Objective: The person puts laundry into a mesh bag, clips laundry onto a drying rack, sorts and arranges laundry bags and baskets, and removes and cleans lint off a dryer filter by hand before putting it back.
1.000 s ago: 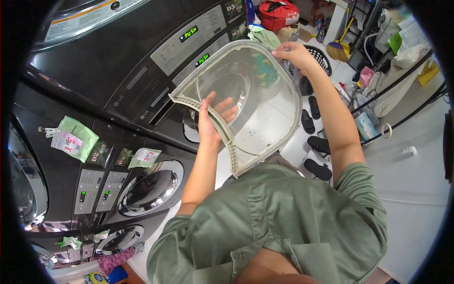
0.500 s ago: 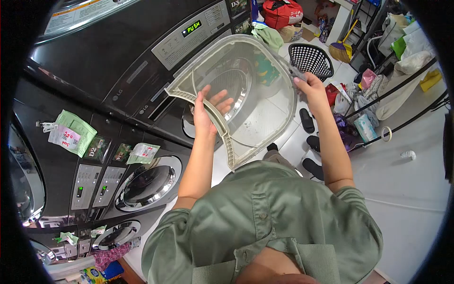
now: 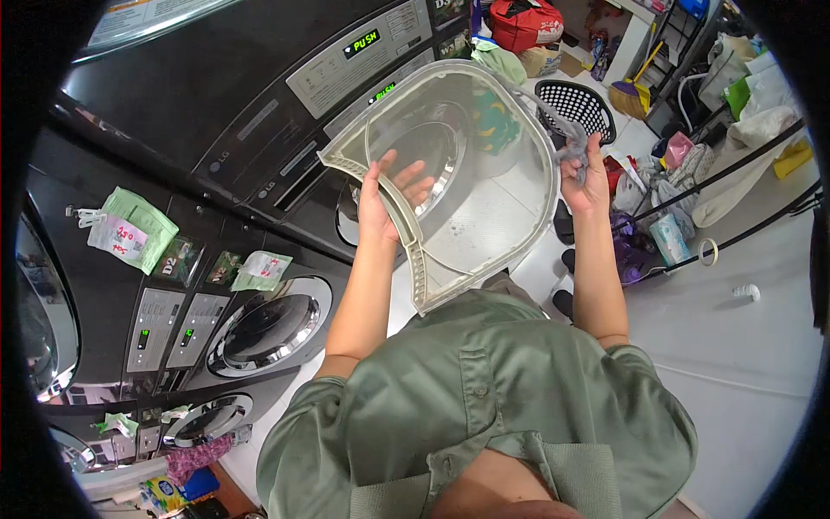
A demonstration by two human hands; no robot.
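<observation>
A translucent lint filter (image 3: 484, 221) with a pale plastic frame is held up in front of me, mesh facing up. My left hand (image 3: 380, 208) grips its curved handle edge, thumb on the near side and fingers showing through the mesh. By the opposite rim, my right hand (image 3: 588, 183) pinches a wad of grey lint (image 3: 568, 138), which hangs in loose strands beside the frame. Part of the lint still touches or overlaps the filter's rim; I cannot tell which.
Stacked black dryers (image 3: 251, 164) with lit panels stand on the left, paper slips (image 3: 130, 233) clipped to them. A black basket (image 3: 575, 108) sits on the tiled floor ahead. A broom (image 3: 631, 97), bags and clothes crowd the right, near a dark rail (image 3: 735, 229).
My right hand has moved slightly down and turned palm-up, and more grey lint now shows in its fingers. The filter has shifted a little to the right; my left hand keeps its grip.
</observation>
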